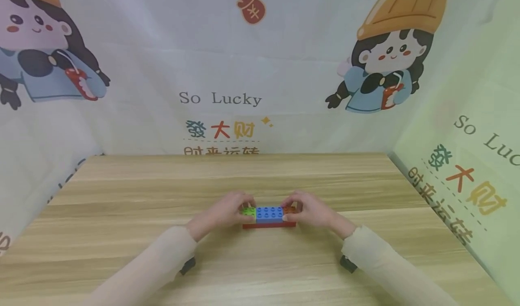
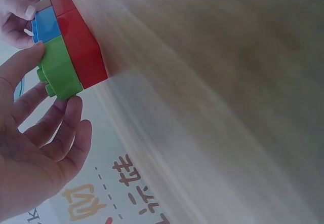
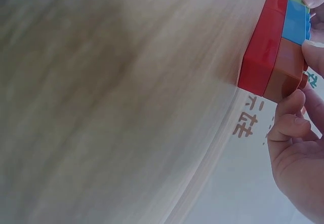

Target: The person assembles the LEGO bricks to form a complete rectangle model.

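A row of toy building bricks sits on the wooden table in two layers. Two red bricks form the bottom layer, end to end with a seam between them. On top, a blue brick with round studs lies in the middle, a green brick at the left end and a brown brick at the right end. My left hand pinches the green brick, thumb on the near face and fingers at the end and far side. My right hand pinches the brown brick the same way.
The wooden table spreads around the bricks on all sides. Printed cloth with cartoon figures and lettering hangs behind the table and along both sides. A dark wrist device shows under the left sleeve, another under the right.
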A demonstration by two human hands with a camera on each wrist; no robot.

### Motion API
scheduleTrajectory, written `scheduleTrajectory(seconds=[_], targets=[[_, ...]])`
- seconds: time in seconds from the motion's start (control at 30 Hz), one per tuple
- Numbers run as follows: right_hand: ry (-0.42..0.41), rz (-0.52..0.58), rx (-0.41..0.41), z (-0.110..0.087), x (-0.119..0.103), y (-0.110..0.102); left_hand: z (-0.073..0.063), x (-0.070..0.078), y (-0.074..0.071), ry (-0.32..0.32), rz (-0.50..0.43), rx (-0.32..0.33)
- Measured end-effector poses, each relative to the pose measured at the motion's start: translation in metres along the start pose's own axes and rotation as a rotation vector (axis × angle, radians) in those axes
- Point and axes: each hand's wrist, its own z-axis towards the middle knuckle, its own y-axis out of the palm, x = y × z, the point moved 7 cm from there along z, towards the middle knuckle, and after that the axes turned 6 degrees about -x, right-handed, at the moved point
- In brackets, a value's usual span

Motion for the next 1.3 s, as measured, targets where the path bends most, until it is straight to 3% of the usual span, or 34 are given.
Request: scheduleTrajectory(seconds=[0.47,0.87,1.3], targets=[[-0.021,0.031,-0.043,-0.002,0.004,0.005,-0.008,-0.009,0.009,0.029,-0.054,-0.011],[-0.072,0.052,-0.115,-0.008,0.005,0.005,-0.017,-0.008,0.006,0.104,-0.081,-0.022],[-0.006,0.119,-0.116,-0.014,0.015,0.003,-0.020,-0.007,0.006,0.101,-0.092,-0.046]])
